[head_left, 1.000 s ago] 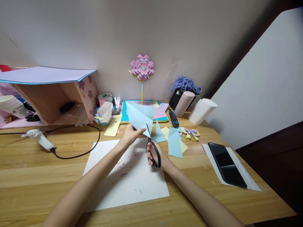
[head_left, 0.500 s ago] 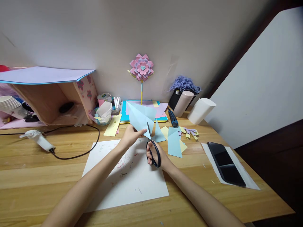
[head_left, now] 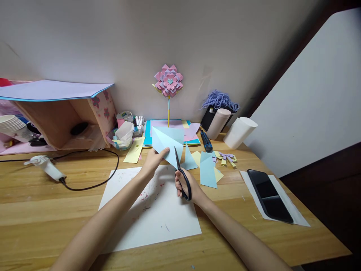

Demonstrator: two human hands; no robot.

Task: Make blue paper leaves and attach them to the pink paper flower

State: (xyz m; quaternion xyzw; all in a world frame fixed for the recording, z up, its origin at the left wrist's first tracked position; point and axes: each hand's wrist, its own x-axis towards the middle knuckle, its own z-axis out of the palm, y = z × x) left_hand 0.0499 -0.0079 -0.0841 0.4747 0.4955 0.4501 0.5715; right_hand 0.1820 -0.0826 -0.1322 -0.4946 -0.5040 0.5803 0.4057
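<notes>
My left hand pinches a light blue sheet of paper by its lower left side, thumb on top. A diagonal crease crosses the sheet, which is held up above the table. In my right hand is a pair of black scissors, fingers in the handle loops. Its blades point up and away over the sheet's lower right part, near the bottom corner. Whether they are cutting into the paper I cannot tell. Beneath both hands lies a white sheet with red and dark marks.
Blue paper offcuts and a utility knife lie to the right, with a phone further out. A hot glue gun with its cord is on the left. A paper flower stands at the back.
The blue sheet has tilted and shifted slightly toward me. My left thumb has slid left and up along it. The scissor blades appear closer together than before.
</notes>
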